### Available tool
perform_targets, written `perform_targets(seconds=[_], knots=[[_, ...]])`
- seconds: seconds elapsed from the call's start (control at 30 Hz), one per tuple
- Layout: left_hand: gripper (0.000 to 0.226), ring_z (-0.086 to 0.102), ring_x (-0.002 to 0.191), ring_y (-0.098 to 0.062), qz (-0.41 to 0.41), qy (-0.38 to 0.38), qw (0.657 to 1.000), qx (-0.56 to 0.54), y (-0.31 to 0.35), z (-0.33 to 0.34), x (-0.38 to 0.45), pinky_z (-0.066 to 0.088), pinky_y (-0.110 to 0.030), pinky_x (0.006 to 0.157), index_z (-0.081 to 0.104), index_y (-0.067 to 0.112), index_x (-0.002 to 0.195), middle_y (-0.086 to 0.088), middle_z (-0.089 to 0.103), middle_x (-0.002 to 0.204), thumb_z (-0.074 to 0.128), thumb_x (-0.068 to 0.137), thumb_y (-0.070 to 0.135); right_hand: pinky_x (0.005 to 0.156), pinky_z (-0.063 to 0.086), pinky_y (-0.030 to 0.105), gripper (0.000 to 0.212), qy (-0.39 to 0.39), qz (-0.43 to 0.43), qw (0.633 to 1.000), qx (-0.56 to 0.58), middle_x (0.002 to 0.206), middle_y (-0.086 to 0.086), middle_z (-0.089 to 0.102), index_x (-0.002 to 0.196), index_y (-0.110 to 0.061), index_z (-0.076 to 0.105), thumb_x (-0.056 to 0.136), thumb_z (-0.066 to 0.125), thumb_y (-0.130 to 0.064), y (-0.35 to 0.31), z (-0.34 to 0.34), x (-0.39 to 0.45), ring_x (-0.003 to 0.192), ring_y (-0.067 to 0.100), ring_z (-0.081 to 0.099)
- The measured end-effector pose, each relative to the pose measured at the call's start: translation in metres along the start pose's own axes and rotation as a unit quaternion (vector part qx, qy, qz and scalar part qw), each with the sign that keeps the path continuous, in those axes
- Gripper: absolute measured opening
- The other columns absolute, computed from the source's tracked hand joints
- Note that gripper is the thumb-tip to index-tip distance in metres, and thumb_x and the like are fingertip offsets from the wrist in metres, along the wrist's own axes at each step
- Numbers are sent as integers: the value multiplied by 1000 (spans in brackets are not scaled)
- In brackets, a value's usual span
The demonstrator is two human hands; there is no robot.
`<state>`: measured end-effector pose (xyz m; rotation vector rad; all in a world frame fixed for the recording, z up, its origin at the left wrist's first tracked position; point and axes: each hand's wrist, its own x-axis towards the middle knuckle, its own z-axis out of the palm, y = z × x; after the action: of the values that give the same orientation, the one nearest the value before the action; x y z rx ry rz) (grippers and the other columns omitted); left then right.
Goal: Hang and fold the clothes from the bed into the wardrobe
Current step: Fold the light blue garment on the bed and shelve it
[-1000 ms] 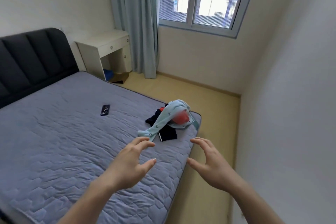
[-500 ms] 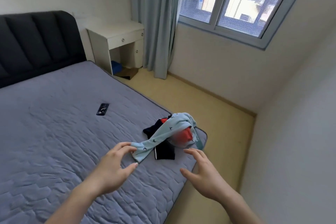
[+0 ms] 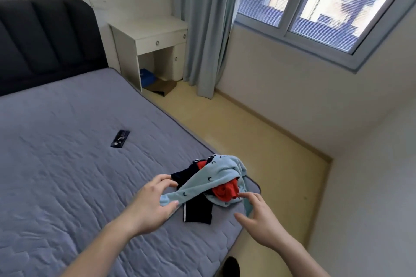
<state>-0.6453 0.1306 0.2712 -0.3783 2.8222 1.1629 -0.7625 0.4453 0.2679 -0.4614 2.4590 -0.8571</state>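
Step in hand — first pick-up from the clothes pile [image 3: 216, 184], which lay at the bed's [image 3: 67, 175] near corner, by the edge. Left hand [image 3: 150, 204] spread around the blue sleeve [image 3: 177, 195], fingers relaxed, grasping nothing yet; right hand [image 3: 258, 216] released, fingertips at the red item [image 3: 225, 191]. Next move likely called for closing on the sleeve and lifting. Open mattress lay leftward for folding — a phone [image 3: 120, 139] well apart

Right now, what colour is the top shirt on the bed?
Light blue with tiny dark bird shapes, seen from the head view.
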Motion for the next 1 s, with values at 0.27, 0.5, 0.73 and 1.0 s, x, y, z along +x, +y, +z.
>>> perform_targets(seconds=[0.27,0.5,0.73,1.0], knots=[[43,48,135,-8,-130,17,991,12,-10,34,94,36,-23,104,58,36,133,19,36,154,69,92,40,93,41,23,54,-72,28,997,-21,138,-11,43,142,-31,47,93,66,-42,69,-24,168,116,6,50],[45,49,136,-11,-257,0,967,1,-33,110,185,37,-25,109,58,31,135,16,37,154,67,92,34,100,49,37,64,-153,101,980,-72,146,6,43,150,-22,43,93,66,-39,165,-7,322,124,23,55],[42,41,139,-3,-315,-9,949,-18,-76,198,234,36,-25,110,55,39,134,27,33,151,64,94,43,109,44,44,71,-188,144,961,-146,155,13,37,157,-17,31,94,57,-36,251,42,435,137,34,46],[35,56,119,-1,-392,-27,919,-34,-113,261,238,37,-21,97,53,48,127,32,30,148,63,93,46,103,46,56,77,-149,144,967,-149,157,12,34,158,-30,20,93,56,-51,295,101,503,136,41,46]])
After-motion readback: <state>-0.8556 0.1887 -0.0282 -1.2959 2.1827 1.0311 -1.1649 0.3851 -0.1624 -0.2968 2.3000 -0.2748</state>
